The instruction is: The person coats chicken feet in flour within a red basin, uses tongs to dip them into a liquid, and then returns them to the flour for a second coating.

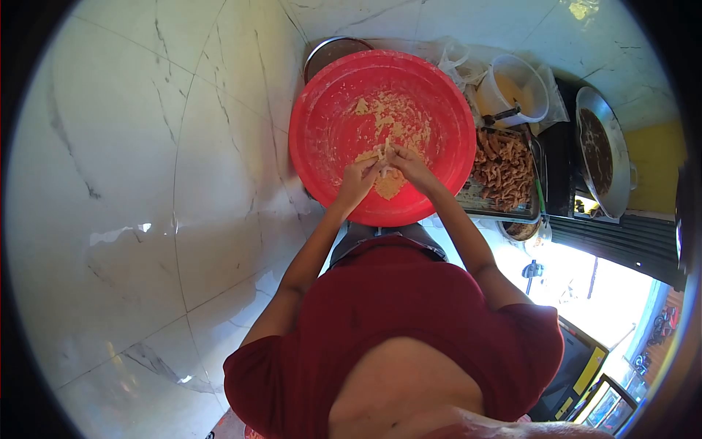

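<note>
A large red basin in front of me has flour dusted over its inner wall. Pale yellow, floury crumbs and clumps lie across its bottom. Over the near half of the basin, my left hand and my right hand meet with fingers closed. Between their fingertips is a pale, floury piece, too small and partly covered to name. Both hands pinch at it. Just below the hands, a heap of yellowish crumbs rests in the basin.
Right of the basin, a metal tray holds many brown fried strips. Behind it stand a clear plastic tub with yellowish contents and plastic bags. Farther right is a wide pan of dark liquid. A marbled tile wall borders the left.
</note>
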`<state>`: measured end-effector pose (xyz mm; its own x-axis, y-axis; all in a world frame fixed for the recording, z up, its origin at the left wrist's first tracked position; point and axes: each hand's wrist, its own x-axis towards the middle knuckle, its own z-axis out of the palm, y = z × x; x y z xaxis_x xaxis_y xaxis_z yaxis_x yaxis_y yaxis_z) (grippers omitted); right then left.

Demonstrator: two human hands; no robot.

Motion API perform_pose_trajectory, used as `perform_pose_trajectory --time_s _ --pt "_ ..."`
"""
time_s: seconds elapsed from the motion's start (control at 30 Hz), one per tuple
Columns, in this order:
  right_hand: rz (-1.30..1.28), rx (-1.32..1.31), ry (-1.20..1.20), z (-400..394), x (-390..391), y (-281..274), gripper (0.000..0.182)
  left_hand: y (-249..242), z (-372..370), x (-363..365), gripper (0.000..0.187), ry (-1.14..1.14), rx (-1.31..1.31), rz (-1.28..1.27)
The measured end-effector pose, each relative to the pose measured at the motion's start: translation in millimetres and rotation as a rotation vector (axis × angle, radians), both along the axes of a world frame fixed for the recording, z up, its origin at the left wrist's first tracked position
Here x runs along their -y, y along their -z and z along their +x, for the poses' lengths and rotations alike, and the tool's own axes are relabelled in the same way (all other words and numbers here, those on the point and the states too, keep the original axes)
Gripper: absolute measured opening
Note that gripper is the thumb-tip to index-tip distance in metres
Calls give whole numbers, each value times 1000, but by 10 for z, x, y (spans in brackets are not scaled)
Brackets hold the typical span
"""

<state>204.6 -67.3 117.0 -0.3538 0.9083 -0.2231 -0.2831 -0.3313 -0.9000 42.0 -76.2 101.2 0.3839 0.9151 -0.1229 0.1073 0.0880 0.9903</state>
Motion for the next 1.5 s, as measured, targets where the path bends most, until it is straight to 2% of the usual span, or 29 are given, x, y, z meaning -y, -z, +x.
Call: perform_pose_trajectory --time_s 0.07,0.13,0.27,0.33,0.43,0.53,0.67,0.77,0.87,0.97,1.03,1.07,1.13,1.23,1.33,1.43,1.47,1.5 --pt "-9 31 38 -8 5 -49 30 -304 23 48 26 -27 -135 10" --pt "52 129 33 -5 -15 -1 32 -251 82 68 26 -82 -43 67" --pt "130 148 58 -22 -33 160 34 -175 91 39 26 -121 46 70" --pt "94 195 -26 21 -16 58 33 -297 74 46 26 -118 21 34" --pt "172 230 36 -10 -13 35 35 -327 29 77 28 -150 -61 95" --pt "-6 77 7 -15 0 -170 36 -233 72 72 29 -212 -43 195" --pt "63 40 24 -26 -14 -92 38 -208 87 51 27 -225 -80 254" --pt "70 14 35 -24 -28 -61 36 -411 98 51 27 -220 -62 142" --pt "120 5 37 -40 -34 -125 34 -112 138 16 29 -239 158 104" --pt "159 25 -20 10 -18 -149 33 75 55 -7 30 -184 41 132" --pt "122 11 -24 20 -21 -99 34 -184 111 41 33 -244 57 107" --pt "84 17 25 14 5 -125 36 -275 129 60 35 -275 66 96" --pt "12 31 124 -20 64 -286 41 -107 96 27 30 -312 30 90" --pt "12 195 150 12 97 -102 45 -162 65 22 30 -339 -2 67" --pt "22 286 52 -2 155 -125 41 -133 80 22 30 -338 53 46" --pt "62 153 237 -76 138 -83 36 -47 86 -7 30 -265 90 5" --pt "73 143 232 -75 123 -74 37 -31 81 -14 30 -232 93 -11" --pt "84 132 227 -67 106 -65 38 -67 97 -8 29 -246 205 -67"
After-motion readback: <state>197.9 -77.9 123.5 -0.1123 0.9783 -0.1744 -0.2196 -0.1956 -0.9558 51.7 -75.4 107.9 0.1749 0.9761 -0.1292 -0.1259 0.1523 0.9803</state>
